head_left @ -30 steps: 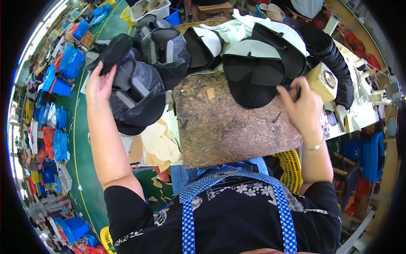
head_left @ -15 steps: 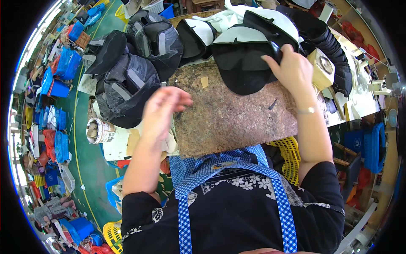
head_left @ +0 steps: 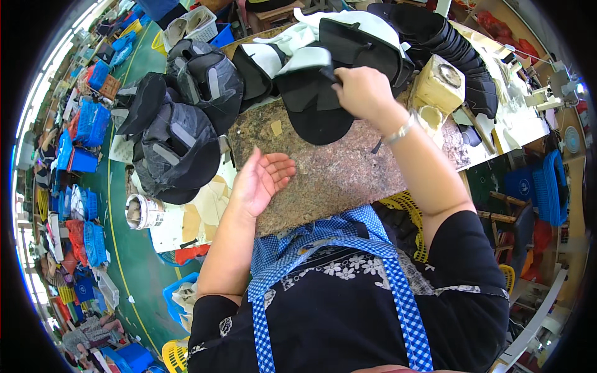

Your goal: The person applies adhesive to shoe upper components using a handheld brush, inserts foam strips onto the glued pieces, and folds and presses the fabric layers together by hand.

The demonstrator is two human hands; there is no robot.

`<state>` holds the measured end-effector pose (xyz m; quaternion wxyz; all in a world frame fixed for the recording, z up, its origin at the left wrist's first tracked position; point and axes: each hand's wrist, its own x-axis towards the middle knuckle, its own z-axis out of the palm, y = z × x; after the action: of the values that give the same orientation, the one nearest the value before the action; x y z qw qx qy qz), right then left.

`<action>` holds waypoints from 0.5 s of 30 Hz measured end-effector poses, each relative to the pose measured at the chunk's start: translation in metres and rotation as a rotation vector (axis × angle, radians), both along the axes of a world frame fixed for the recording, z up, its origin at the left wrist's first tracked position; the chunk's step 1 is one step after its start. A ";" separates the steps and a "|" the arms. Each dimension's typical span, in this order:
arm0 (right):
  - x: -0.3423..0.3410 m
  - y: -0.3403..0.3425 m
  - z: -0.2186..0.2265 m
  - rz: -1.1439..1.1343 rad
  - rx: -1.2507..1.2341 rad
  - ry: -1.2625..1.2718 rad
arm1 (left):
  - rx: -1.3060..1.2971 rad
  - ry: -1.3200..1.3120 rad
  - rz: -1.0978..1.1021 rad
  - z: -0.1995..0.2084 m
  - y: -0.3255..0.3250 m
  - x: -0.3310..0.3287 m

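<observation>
The left hand is loosely cupped, palm showing; the right hand curls.

Yellow basket lower left; blue crates beside green floor.

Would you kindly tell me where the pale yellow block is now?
In the head view, the pale yellow block sits upper right, between the right hand and the curved row of black pieces.

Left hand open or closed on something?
Open: the left hand shows its bare palm, thumb apart from the fingers, nothing gripped.
</observation>
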<state>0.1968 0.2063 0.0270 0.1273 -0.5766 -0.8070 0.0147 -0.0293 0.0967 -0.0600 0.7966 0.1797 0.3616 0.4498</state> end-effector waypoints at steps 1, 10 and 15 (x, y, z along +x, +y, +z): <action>-0.004 -0.015 0.001 0.087 0.091 0.065 | -0.016 -0.045 0.038 -0.004 0.000 -0.003; 0.069 -0.110 -0.052 0.489 0.080 0.181 | -0.052 -0.018 0.194 -0.006 -0.043 -0.020; 0.160 -0.068 -0.041 -0.263 0.311 1.204 | -0.062 -0.068 0.189 -0.009 -0.057 -0.022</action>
<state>0.3564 0.1380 -0.0140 0.6417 -0.5363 -0.5093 0.2031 -0.0508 0.0395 -0.0694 0.7676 0.1045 0.3636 0.5174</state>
